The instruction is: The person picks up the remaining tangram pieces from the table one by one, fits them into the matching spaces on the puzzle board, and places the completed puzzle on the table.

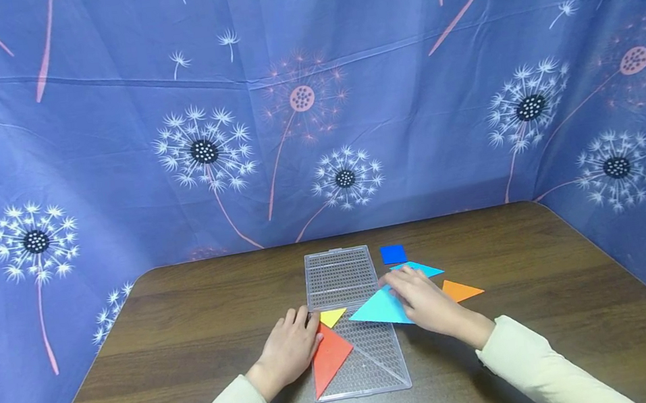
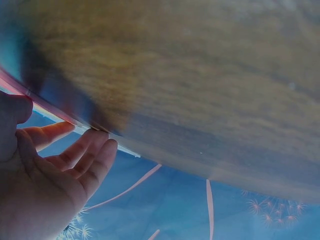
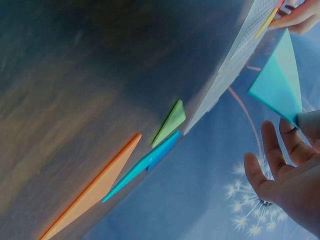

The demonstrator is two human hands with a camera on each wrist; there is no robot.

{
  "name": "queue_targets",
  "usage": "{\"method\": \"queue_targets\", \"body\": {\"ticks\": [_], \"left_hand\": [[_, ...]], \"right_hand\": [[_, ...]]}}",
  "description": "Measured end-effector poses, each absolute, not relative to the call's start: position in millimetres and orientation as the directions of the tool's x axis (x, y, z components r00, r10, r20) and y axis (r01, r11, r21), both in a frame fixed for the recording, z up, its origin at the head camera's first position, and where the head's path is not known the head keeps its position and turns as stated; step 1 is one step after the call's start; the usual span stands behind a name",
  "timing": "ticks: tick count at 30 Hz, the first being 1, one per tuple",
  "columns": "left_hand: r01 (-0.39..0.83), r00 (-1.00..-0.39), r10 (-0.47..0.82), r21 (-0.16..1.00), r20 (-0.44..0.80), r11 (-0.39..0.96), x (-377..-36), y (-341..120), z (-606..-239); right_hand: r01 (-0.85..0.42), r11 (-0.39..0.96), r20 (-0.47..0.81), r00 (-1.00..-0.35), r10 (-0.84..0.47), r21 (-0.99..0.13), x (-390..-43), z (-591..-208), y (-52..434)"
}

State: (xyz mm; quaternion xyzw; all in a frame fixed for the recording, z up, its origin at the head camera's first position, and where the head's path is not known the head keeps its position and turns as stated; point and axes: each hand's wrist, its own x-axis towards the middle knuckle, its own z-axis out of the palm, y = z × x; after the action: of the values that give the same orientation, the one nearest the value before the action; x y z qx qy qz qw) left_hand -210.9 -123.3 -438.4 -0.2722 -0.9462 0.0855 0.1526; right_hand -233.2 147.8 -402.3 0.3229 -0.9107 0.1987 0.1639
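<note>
My right hand [image 1: 424, 300] pinches a large cyan triangle [image 1: 382, 306] by one corner between thumb and index finger. In the right wrist view the triangle [image 3: 281, 80] is tilted, well above the table, with the other fingers spread. The left hand [image 1: 287, 349] rests at the left edge of a clear plastic case [image 1: 372, 365] that lies unfolded. Its thumb is over a large red triangle [image 1: 329, 357] and its straight fingers touch the case's edge. A small yellow triangle [image 1: 332, 317] lies in the case beside the fingertips.
Right of the case lie a dark blue square [image 1: 393, 254], a light blue piece [image 1: 424, 268] and an orange piece [image 1: 460, 290]. A small green piece [image 3: 170, 124] shows in the right wrist view. A blue dandelion curtain [image 1: 410, 115] hangs behind the wooden table [image 1: 192, 327].
</note>
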Motion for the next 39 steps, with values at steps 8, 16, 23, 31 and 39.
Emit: {"method": "queue_targets", "body": {"ticks": [8,16,23,31,39], "left_hand": [[0.490,-0.812,0.539,-0.238,0.223,0.838,-211,-123,-438],[0.494,-0.811,0.541,-0.236,0.222,0.837,-210,-123,-438],[0.490,-0.817,0.535,-0.229,0.214,0.841,-210,-124,-438],[0.486,-0.823,0.529,-0.227,0.208,0.844,-211,-124,-439],[0.482,-0.825,0.531,-0.253,0.191,0.839,-213,-124,-439]], "right_hand": [[-0.676,0.691,0.405,-0.724,-0.558,-0.256,-222,-404,137],[-0.687,0.673,0.373,-0.721,-0.584,-0.273,-212,-405,126],[-0.711,0.638,0.350,-0.702,-0.620,-0.297,-204,-406,116],[-0.722,0.622,0.326,-0.692,-0.644,-0.304,-199,-409,106],[-0.761,0.578,0.339,-0.649,-0.681,-0.295,-194,-409,100]]}}
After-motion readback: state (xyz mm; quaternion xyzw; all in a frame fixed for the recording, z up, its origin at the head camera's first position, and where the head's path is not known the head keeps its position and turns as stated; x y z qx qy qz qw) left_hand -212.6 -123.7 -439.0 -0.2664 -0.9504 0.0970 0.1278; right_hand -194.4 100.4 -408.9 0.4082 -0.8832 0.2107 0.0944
